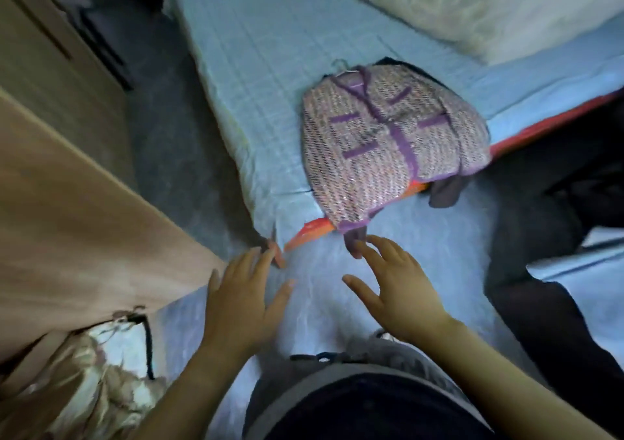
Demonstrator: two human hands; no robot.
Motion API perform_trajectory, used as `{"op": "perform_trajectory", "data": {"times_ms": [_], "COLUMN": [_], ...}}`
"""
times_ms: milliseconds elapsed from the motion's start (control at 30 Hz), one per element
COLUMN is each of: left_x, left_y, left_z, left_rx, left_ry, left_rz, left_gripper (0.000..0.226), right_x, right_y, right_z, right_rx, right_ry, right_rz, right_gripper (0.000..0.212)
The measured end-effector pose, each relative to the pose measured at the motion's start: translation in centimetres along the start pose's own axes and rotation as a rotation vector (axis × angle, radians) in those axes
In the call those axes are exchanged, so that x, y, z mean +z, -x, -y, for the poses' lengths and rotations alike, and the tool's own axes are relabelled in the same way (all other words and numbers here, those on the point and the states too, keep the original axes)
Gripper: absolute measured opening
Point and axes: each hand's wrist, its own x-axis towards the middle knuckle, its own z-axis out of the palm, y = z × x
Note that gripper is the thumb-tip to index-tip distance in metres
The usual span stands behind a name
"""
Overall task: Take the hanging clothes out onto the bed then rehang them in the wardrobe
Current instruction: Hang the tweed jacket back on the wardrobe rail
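Reaching over the bed (253,68): left hand (243,304) and right hand (398,287), both empty, fingers spread, set apart. Item: pink-and-purple tweed jacket (388,142) on a hanger (339,66), lying at the mattress edge atop dark garments, right fingertips near its hem. Handling note, judged: grasp at the hanger hook, not the hem; support the body so underlying pieces do not slide floorward. Wardrobe door (67,220) at left.

pink-purple tweed jacket (391,139) on hanger, flat on bed (256,68).
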Motion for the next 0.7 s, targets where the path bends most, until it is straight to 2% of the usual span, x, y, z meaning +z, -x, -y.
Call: {"op": "perform_trajectory", "data": {"times_ms": [100, 233, 367, 500, 700], "left_x": [2.5, 5.9, 7.9, 8.6, 9.8], "left_y": [-4.4, -10.2, -14.2, -18.8, -28.4], "left_z": [-8.0, -19.0, -27.5, -32.1, -33.1], "left_rx": [0.142, 0.327, 0.433, 0.466, 0.406], "left_ry": [0.017, -0.013, 0.015, -0.027, -0.046], "left_rz": [0.033, 0.089, 0.153, 0.206, 0.184], "left_gripper": [0.066, 0.069, 0.067, 0.072, 0.067], "right_x": [-3.7, -8.0, -11.3, -13.3, -14.8], "right_y": [0.5, 0.8, 1.5, -0.4, -9.4], "right_z": [-7.4, -16.4, -22.7, -27.8, -33.1], "right_rx": [0.116, 0.279, 0.380, 0.459, 0.462], "right_ry": [0.014, -0.015, -0.028, -0.078, -0.109], "right_rz": [-0.055, -0.107, -0.125, -0.130, -0.091], "right_gripper": [0.067, 0.078, 0.081, 0.082, 0.080]}}
